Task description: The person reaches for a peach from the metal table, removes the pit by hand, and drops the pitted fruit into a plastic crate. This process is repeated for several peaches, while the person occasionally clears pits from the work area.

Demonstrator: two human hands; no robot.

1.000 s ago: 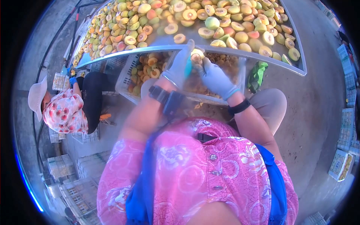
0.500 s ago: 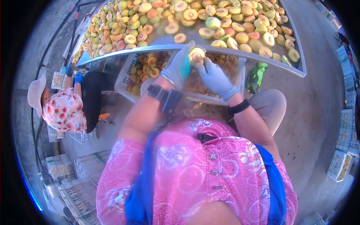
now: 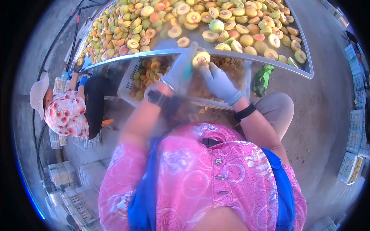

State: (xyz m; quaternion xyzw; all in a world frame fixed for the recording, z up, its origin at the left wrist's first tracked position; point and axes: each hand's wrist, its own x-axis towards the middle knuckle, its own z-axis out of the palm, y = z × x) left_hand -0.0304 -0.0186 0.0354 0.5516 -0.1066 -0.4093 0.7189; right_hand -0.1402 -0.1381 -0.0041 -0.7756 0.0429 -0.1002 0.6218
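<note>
In the middle of the head view, under the rim of the fruit table, a yellow peach half (image 3: 201,58) is held with its cut face showing. My left hand (image 3: 181,69), in a pale glove with a green patch, is smeared by motion but closed around the fruit's left and far side. My right hand (image 3: 221,84), gloved in pale blue, has its fingers closed at the fruit's near edge. Whatever those fingertips grip at the brownish centre is too blurred to name. Beneath both hands stands a white crate (image 3: 125,90) with fruit halves in it.
The metal-edged table (image 3: 165,51) bears many whole and halved peaches. A green bag (image 3: 263,79) lies right of the crate. At left sits a co-worker (image 3: 65,111) in a hat and blue gloves. Stacked crates (image 3: 354,131) line the right side; more crates (image 3: 61,173) stand lower left.
My left forearm and hand have shifted slightly, with the left hand more blurred. The peach half has moved slightly down with its cut face more visible. The co-worker's arm now reaches toward the table.
</note>
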